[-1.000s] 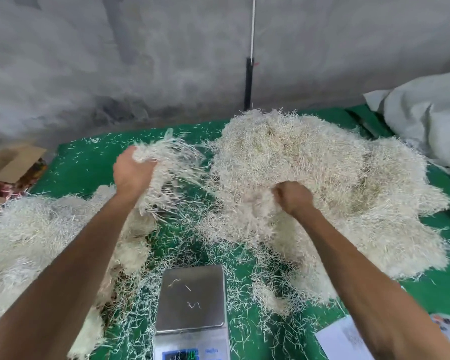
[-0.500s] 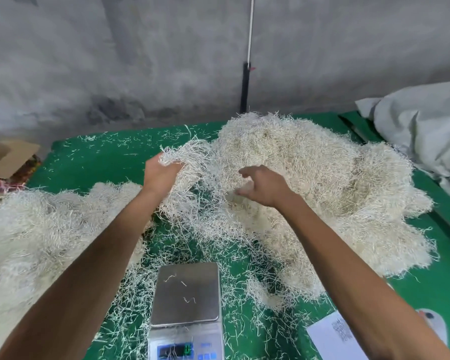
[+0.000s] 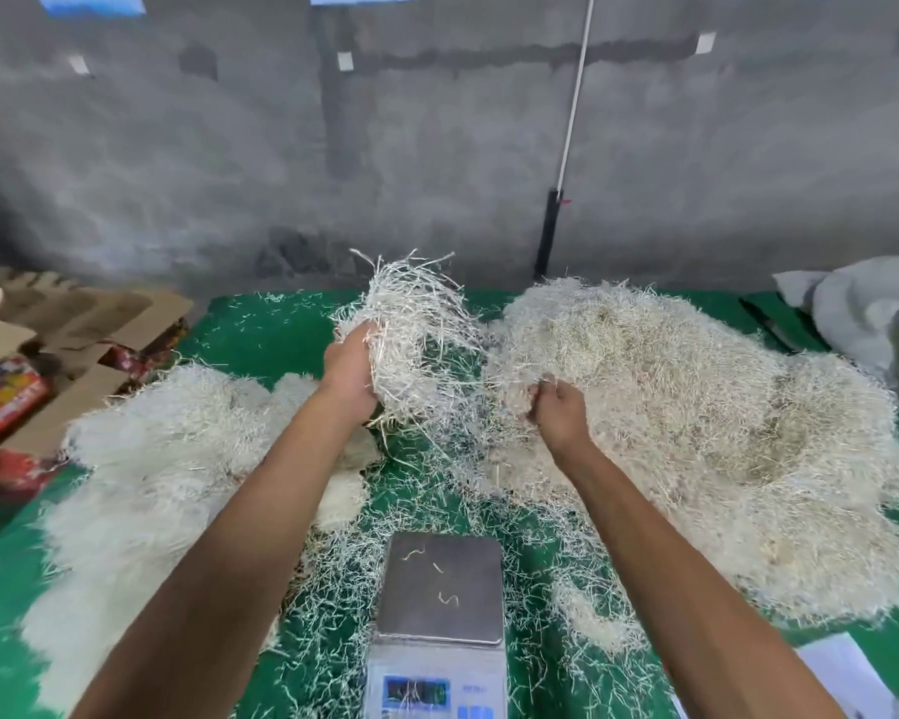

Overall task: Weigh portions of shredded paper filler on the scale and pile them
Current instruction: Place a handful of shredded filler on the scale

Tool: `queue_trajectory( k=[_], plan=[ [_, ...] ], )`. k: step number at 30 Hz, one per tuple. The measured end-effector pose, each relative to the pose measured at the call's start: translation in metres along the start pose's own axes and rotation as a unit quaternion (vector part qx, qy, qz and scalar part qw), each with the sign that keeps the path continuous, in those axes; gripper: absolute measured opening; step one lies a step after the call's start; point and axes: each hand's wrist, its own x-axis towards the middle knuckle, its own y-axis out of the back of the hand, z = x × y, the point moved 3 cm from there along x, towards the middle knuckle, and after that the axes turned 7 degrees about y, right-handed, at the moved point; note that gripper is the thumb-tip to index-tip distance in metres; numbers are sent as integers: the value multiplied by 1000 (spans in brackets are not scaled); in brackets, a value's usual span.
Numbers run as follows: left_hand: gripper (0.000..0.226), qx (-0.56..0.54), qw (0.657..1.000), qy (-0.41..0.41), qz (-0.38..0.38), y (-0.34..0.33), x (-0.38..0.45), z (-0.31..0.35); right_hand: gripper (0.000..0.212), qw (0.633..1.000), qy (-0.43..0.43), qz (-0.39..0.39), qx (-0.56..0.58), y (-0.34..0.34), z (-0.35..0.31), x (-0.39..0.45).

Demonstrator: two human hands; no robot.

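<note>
Head view: I am lifting the left hand (image 3: pixel 351 373), now raised higher than a second ago, fingers curled around a tuft of shredded paper (image 3: pixel 416 334) at twelve o'clock from the scale (image 3: pixel 439 589). Right hand (image 3: pixel 559 409) is pinching strands off the big heap (image 3: pixel 696 433) at two o'clock. Filler is looking pale, stringy, tangled; pan is carrying stray strands only, so weighing is pending.

Even, soft light; motion blur and wide-angle bending at edges.
</note>
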Motion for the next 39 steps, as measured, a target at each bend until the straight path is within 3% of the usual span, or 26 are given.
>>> queue_trajectory(
  k=[5, 8, 10, 12, 14, 15, 16, 21, 24, 26, 29, 31, 33, 35, 37, 39],
  plan=[
    [55, -45, 998, 14, 28, 48, 1, -11, 28, 986, -147, 60, 43, 27, 32, -11],
    [35, -66, 994, 44, 78, 67, 2, -24, 25, 986, -158, 33, 50, 27, 41, -22],
    [34, -67, 992, 72, 74, 66, 0, -39, 33, 993, -110, -37, -14, 5, 31, -36],
    [42, -80, 990, 104, 57, 57, -4, -55, 46, 978, -19, -112, -178, -19, 21, -48],
    [44, -82, 987, 114, 75, 51, -8, -66, 48, 898, 102, -122, -409, -29, 14, -54],
    [47, -87, 986, 116, 87, 51, -9, -69, 42, 863, 151, -114, -468, -30, 10, -54],
    [51, -92, 984, 120, 92, 52, -8, -73, 30, 856, 170, -112, -474, -28, 7, -54],
    [50, -66, 986, 108, 106, 65, -17, -78, 31, 942, 74, -134, -298, -18, 7, -58],
    [46, -80, 984, 144, 65, 59, -30, -89, 50, 971, -53, -198, -122, -36, 10, -75],
    [43, -65, 987, 140, 46, 52, -27, -94, 67, 953, -154, -261, -25, -53, 11, -93],
    [47, -1, 990, 133, 40, 38, -25, -102, 81, 871, -266, -359, 203, -75, 11, -109],
    [45, 212, 975, 58, 12, 37, -24, -109, 78, 863, -260, -346, 261, -77, 6, -108],
    [62, 399, 916, -23, -24, 42, -20, -121, 65, 913, -218, -301, 168, -72, 3, -105],
    [68, 420, 903, -40, -77, 47, -17, -130, 13, 954, -148, -259, 14, -69, 1, -104],
    [70, 369, 919, -48, -130, 56, -16, -133, 28, 977, -98, -183, -52, -65, 4, -100],
    [60, 267, 954, -38, -130, 72, -16, -138, 30, 983, -46, -122, -127, -59, 4, -99]
  ],
)
